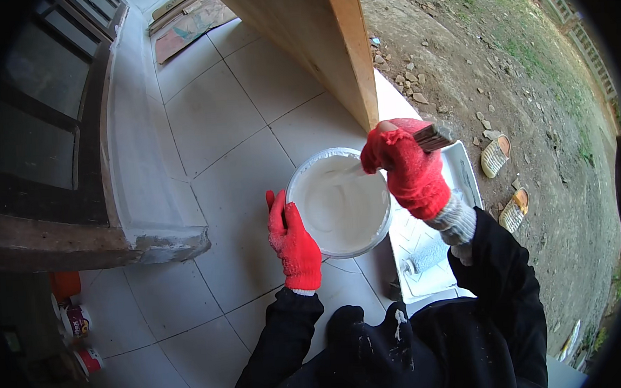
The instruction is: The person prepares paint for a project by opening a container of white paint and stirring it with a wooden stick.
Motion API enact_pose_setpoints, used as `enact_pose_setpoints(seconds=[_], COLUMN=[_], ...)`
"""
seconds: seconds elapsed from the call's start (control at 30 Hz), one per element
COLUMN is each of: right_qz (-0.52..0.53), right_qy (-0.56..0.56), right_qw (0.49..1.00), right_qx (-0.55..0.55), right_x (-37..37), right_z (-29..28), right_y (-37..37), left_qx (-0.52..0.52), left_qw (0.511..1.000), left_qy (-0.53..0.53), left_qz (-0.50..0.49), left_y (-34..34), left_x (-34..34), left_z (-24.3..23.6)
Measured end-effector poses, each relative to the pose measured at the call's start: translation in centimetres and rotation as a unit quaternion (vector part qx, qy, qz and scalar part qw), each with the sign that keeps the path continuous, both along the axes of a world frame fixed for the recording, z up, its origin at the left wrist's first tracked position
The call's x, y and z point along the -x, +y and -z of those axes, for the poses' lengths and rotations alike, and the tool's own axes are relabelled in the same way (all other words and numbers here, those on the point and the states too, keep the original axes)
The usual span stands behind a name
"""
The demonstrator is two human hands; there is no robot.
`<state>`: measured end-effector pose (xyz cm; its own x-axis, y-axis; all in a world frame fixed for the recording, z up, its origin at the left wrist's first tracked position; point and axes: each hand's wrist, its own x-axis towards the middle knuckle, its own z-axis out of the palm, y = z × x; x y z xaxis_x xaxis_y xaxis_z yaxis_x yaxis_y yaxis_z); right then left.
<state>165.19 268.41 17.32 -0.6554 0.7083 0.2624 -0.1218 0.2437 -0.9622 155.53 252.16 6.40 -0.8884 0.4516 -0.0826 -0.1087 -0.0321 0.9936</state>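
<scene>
A round white bucket (299, 226) of thick white paint (343, 210) stands on the tiles before me. My right hand (411, 167), in a red knitted glove, is closed around a flat, streaked brown wooden stick (432, 138). Its upper end juts out of the fist, and its whitened lower part slants into the paint at the far right of the bucket. My left hand (293, 240), gloved in red too, lies against the bucket's left side with thumb and fingers apart. Swirls show on the paint's surface.
Right of the bucket lies a white paint tray (464, 175) with a paint roller (426, 257). A wooden board (316, 35) rises beyond. At left are a window (35, 103) and ledge (162, 244), with small tubs (75, 321) below. Sandals (495, 156) rest on the dirt outside.
</scene>
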Motion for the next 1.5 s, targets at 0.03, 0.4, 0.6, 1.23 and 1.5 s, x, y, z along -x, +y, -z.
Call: enact_pose_setpoints(seconds=[0.03, 0.4, 0.6, 1.23, 1.5], right_qz=[-0.017, -0.014, 0.075, -0.197, -0.212], right_qy=[0.025, 0.115, 0.085, -0.499, -0.581], right_qw=[0.999, 0.99, 0.967, 0.821, 0.716], right_qx=[0.012, 0.082, 0.229, -0.196, -0.324], right_x=[0.0, -3.9, -7.7, -26.9, -29.4], right_z=[0.6, 2.3, 0.4, -4.6, -6.8], right_y=[-0.4, 1.1, -0.1, 0.1, 0.0], left_qx=[0.003, 0.042, -0.037, 0.1, 0.11], left_qw=[1.0, 0.988, 0.991, 0.966, 0.958], left_qy=[0.004, -0.134, -0.13, 0.217, 0.228], left_qz=[0.002, 0.061, 0.005, 0.097, 0.136], left_y=[0.2, 0.8, 1.1, 4.4, 6.1], left_x=[-0.1, -1.2, -3.7, -10.3, -13.2], left_z=[0.0, -0.7, -0.3, -5.8, -6.0])
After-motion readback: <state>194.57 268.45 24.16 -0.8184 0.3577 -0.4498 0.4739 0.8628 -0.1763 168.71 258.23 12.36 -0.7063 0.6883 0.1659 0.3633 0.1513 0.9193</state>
